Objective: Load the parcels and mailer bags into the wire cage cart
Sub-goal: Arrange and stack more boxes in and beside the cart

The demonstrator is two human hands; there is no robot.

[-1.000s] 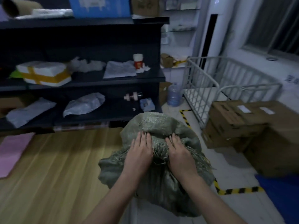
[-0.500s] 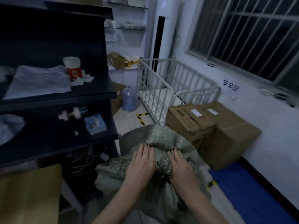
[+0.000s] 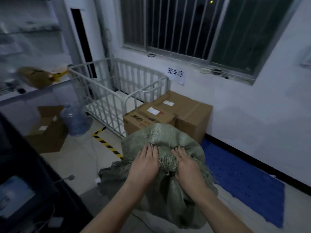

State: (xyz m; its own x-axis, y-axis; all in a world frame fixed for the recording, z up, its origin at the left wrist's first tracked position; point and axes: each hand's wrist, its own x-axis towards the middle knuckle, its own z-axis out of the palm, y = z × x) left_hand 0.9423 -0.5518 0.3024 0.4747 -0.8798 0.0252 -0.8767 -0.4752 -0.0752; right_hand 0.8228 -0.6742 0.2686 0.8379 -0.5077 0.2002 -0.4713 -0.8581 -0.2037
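A bulky green woven sack (image 3: 161,138) with a frayed mouth hangs in front of me, held up off the floor. My left hand (image 3: 144,165) and my right hand (image 3: 186,165) both clutch its gathered top, side by side. The white wire cage cart (image 3: 104,91) stands beyond, against the wall under the window, with nothing visible inside. Two taped cardboard parcels (image 3: 185,113) sit on the floor beside the cart's right end, just behind the sack.
A water jug (image 3: 74,121) and an open carton (image 3: 47,130) stand left of the cart. Black-yellow tape (image 3: 106,143) marks the floor. A blue perforated mat (image 3: 244,180) lies at the right along the wall. A dark shelf unit (image 3: 25,174) fills the left edge.
My view has swung right from the dark shelves toward the cart and window. The sack stays gripped in both hands and is now nearer the parcels and the cart.
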